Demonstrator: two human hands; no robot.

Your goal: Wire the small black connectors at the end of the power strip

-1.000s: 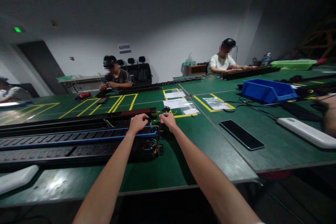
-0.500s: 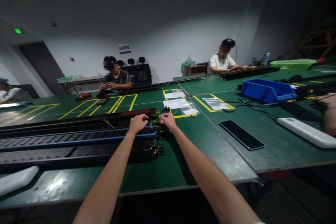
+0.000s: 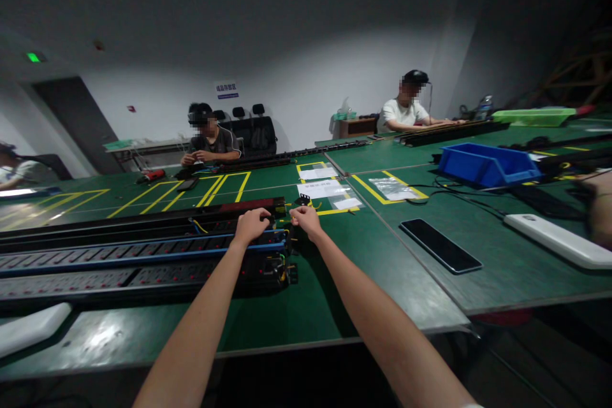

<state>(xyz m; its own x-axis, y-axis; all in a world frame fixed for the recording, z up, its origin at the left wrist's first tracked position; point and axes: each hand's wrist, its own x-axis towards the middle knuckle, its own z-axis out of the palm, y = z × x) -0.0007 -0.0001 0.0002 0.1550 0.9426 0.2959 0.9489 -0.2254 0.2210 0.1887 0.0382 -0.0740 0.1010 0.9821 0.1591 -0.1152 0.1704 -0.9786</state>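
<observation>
Long black power strips (image 3: 182,277) with rows of sockets and small red parts lie side by side on the green table (image 3: 373,287). My left hand (image 3: 252,225) is curled over the right end of a strip in the back part of the group, gripping it. Just past that end my right hand (image 3: 306,220) is closed in a pinch; what its fingertips hold is too small to make out. Beside those fingers is a black perforated bracket (image 3: 302,199). Yellow and green wires (image 3: 283,261) show at the open end of the nearest strip.
A smartphone (image 3: 440,245), a white power bank (image 3: 557,241) and a blue bin (image 3: 488,164) are on the right. Another white device (image 3: 36,329) lies front left. Paper sheets (image 3: 321,189) and a plastic bag (image 3: 393,189) lie behind my hands. Co-workers sit across the table.
</observation>
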